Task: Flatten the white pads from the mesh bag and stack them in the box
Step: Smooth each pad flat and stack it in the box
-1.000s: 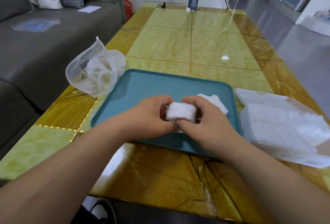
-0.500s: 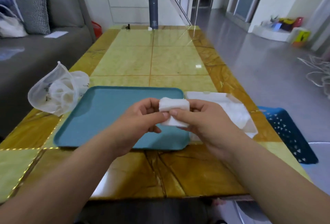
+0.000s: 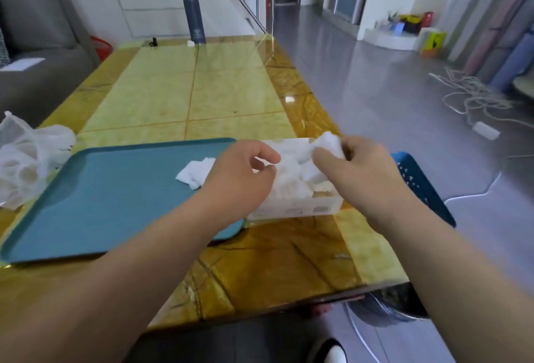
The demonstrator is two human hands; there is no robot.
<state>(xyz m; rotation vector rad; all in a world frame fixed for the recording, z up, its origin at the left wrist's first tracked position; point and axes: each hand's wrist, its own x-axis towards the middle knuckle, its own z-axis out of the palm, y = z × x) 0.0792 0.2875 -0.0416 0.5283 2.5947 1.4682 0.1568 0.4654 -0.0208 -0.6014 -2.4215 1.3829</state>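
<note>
One white pad [image 3: 330, 143] pinched in right hand [image 3: 359, 173], left hand [image 3: 239, 173] loosely curled, empty, one box [image 3: 294, 208]

Teal tray [image 3: 101, 203] on yellow table [image 3: 202, 96], dark flask [image 3: 193, 15] at far edge, blue basket [image 3: 419, 183]

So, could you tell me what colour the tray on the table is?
The tray is teal blue; head view.

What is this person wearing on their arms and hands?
Nothing visible. Both forearms are bare to the frame edge, no sleeves. The left hand and right hand have no gloves, and no watch, bracelet or ring shows from this side.
</note>
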